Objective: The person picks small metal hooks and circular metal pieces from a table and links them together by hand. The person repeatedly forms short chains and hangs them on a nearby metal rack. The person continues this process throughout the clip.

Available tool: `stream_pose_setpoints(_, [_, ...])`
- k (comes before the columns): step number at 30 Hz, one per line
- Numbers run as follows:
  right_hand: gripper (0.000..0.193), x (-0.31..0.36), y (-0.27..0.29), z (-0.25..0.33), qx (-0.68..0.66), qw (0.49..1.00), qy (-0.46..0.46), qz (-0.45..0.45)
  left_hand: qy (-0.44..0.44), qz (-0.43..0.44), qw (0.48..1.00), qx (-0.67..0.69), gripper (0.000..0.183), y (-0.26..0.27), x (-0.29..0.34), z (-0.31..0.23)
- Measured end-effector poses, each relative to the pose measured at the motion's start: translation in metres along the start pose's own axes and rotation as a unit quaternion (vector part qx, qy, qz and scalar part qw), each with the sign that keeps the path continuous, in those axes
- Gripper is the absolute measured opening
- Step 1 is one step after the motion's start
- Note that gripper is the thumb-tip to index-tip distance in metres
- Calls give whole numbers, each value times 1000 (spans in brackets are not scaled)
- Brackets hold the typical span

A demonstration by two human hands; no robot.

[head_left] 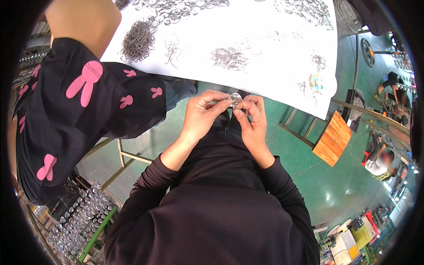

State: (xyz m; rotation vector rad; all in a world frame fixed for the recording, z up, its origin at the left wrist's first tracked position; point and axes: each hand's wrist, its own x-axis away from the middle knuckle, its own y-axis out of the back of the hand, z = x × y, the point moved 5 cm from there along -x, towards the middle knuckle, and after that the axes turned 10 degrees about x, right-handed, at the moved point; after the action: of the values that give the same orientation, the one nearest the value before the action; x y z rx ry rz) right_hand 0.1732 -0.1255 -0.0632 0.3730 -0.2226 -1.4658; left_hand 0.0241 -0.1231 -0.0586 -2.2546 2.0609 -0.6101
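Note:
Just off the near edge of the white-covered table (265, 84), my two hands meet over my lap. The thumb and fingers of my left hand (199, 115) pinch a small shiny round metal disc (235, 97) from its left side. Against its right side press the thumb and bent fingers of my right hand (253, 122). Whether a thin wire piece is also between my fingertips is too small to tell. Bent wire hooks (229, 58) lie in a loose heap on the table ahead. A denser, dark heap of wire hooks (138, 42) is farther left.
Many flat metal discs (176, 9) cover the table's far side. A small colourful round container (315, 82) sits near its right edge. Close on my left is a person in a black garment with pink rabbit shapes (86, 81). A wooden stool (333, 139) stands to the right.

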Motion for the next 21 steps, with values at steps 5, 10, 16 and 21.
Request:
stream_pose_setpoints(5, [8, 3, -5, -2, -4, 999, -32, -3, -68, 1, 997, -42, 13, 2, 7, -4])
stream_pose_setpoints(10, [15, -3, 6, -17, 27, 999, -43, 17, -82, -11, 990, -114, 14, 5, 12, -4])
stream_pose_setpoints(16, [35, -76, 60, -101, 253, 965, -11, -66, -78, 5, 989, -129, 14, 5, 13, 7])
stream_pose_setpoints(21, [47, -129, 31, -146, 374, 923, 32, -90, -70, 15, 989, -133, 15, 2, 10, 7])
